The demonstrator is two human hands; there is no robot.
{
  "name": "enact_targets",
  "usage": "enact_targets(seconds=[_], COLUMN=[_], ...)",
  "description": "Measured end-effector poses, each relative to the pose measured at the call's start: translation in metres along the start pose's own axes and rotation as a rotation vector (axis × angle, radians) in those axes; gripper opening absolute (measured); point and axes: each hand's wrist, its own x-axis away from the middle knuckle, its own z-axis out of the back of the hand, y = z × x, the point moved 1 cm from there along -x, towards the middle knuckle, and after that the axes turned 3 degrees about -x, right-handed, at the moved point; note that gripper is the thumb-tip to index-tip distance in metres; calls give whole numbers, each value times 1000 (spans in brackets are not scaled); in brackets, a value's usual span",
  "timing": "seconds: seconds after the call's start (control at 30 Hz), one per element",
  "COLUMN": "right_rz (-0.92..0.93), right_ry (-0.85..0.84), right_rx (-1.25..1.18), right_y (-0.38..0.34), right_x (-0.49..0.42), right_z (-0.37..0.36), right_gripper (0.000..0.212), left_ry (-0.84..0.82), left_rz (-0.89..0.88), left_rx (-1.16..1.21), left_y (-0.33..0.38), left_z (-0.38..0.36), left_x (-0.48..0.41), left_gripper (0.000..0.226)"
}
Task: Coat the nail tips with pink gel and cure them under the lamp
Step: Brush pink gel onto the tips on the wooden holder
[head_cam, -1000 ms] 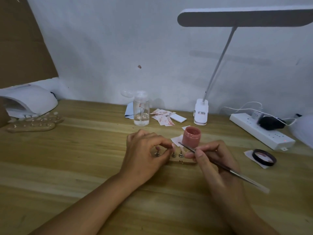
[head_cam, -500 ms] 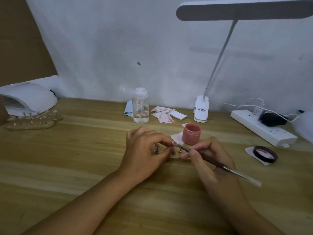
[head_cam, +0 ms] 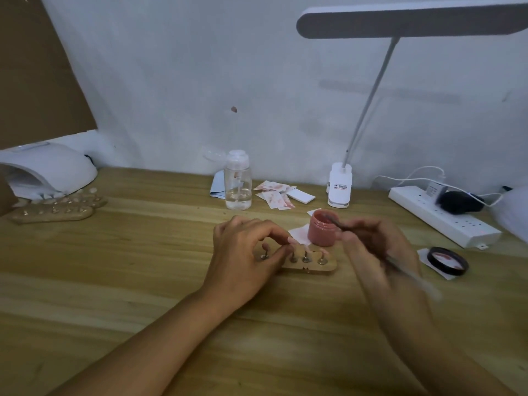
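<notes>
The left hand [head_cam: 245, 252] curls over the left end of the nail-tip holder [head_cam: 311, 265], thumb and forefinger pinching it. The right hand [head_cam: 374, 247] grips a brush [head_cam: 408, 274], tip at the mouth of the pink gel jar [head_cam: 321, 232], at one o'clock from the holder; the curing lamp [head_cam: 51, 170] sits at ten o'clock.

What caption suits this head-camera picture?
Right hand holds a brush at the pink gel jar; left hand grips the nail-tip holder.

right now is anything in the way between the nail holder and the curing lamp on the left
Yes: two other wooden holders lie right in front of the mouth of the curing lamp. The table between them and the nail holder, which the left hand holds, shows nothing else.
</notes>
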Motion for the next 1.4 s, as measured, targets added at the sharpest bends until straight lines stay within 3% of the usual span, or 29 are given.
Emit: enact_targets(seconds=[0.17, 0.33, 0.47, 0.6, 0.7, 0.83, 1.23, 1.4], right_rz=[-278, -297, -283, -241, -180, -121, 73, 90], right_ry=[24, -127, -158, -43, 113, 67, -40, -64], right_rx=[194, 558, 674, 610, 251, -99, 93, 120], right_y=[8, 20, 32, 27, 15, 4, 7, 8], right_x=[-58, -89, -90, -80, -55, -4, 20, 20], right_z=[6, -4, -12, -5, 1, -3, -13, -14], right_gripper=[2, 14, 19, 15, 9, 12, 18, 18], left_ry=[19, 31, 45, 37, 7, -11, -37, -20], left_rz=[9, -9, -2, 17, 23, 12, 41, 34], left_rx=[34, 52, 45, 44, 41, 60, 98, 82], left_y=[0, 1, -1, -1, 0, 0, -3, -1], left_z=[1, 2, 2, 2, 2, 2, -1, -1], left_x=[-1, -3, -2, -3, -3, -2, -2, -3], left_gripper=[6, 9, 4, 7, 23, 23, 9, 28])
